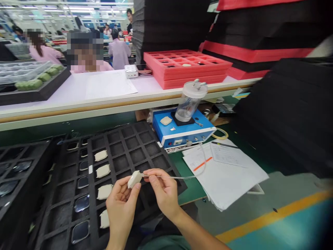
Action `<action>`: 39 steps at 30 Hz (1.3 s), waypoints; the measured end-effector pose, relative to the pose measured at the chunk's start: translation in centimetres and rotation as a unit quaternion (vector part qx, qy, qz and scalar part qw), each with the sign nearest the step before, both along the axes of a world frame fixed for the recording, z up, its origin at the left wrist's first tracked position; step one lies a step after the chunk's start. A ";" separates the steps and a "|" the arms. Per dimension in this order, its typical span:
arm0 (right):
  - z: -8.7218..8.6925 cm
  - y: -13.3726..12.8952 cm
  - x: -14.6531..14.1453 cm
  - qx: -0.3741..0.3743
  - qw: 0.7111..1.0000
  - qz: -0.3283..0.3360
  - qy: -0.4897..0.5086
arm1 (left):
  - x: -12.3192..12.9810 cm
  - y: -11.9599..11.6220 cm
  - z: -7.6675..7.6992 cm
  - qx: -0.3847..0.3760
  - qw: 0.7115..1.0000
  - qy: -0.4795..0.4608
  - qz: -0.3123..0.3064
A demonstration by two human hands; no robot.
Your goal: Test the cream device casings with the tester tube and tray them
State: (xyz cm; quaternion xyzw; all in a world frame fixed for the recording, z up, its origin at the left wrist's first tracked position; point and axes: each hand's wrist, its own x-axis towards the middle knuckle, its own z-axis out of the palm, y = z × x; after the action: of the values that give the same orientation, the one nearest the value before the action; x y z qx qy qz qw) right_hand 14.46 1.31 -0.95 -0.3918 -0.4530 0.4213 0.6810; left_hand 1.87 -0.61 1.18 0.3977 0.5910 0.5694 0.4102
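Observation:
My left hand is closed on a small cream-coloured case, held tilted above a black foam tray. Between the fingers of my right hand is the end of a thin clear tube, its tip at the case's upper right edge. The tube runs right and curves up to a blue box with knobs on its front. More cream cases lie in one column of the tray, and dark-faced square pieces sit in the column to their left.
Papers lie right of the tray. On the blue box stand a clear jar and another cream case. Behind is a white shelf with red foam trays. Black foam stacks rise at right; people in pink sit beyond.

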 end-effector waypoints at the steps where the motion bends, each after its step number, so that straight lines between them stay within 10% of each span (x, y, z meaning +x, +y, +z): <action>1: -0.2 -0.2 0.0 -0.001 1.000 -0.004 0.005 | -0.5 -0.1 0.5 0.003 1.000 0.009 -0.012; 8: -1.0 -0.8 0.2 -0.039 0.999 0.012 0.007 | -9.9 9.0 4.8 0.006 0.918 0.397 0.014; 14: -1.4 -1.1 0.2 -0.048 0.998 -0.002 -0.027 | -13.6 17.2 3.5 -0.034 0.886 0.461 -0.029; 18: -2.0 -1.3 0.6 -0.065 0.997 -0.001 -0.033 | -14.8 12.5 3.3 -0.014 0.868 0.496 -0.010; 27: -0.3 -2.7 -0.2 -0.145 0.988 -0.046 -0.012 | -27.6 -9.9 8.3 -0.169 0.763 0.567 0.258; 32: 0.4 -2.9 -0.8 -0.158 0.986 -0.059 -0.008 | -34.3 -11.2 9.7 -0.245 0.757 0.551 0.252; 39: -1.7 -2.3 0.2 -0.110 0.993 -0.038 0.016 | -34.0 -10.2 11.0 -0.228 0.795 0.529 0.191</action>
State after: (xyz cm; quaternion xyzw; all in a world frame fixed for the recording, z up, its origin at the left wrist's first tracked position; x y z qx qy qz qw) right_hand 14.63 -0.95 -2.67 -0.4746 -0.3780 0.4481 0.6566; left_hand -32.16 -10.85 12.18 0.4107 0.8925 0.1863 -0.0046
